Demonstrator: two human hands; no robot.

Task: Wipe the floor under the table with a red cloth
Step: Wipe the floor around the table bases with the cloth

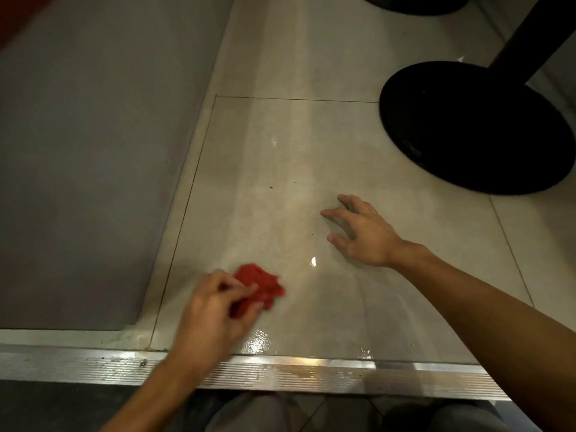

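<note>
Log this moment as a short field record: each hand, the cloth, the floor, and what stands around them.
left hand: grips the red cloth, bunched, against the floor
right hand: fingers spread, resting on the floor, holding nothing
floor: pale glossy tiles; wet patch near the cloth; small dark speck further out
table base: black, round, beyond the right hand, not touching it
metal strip: ribbed, along the near edge of the tiles
grey panel: borders the tiles on the left

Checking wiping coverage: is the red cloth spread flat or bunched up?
Bunched up: the red cloth is a crumpled wad on the floor, pinched by the left hand.
</note>
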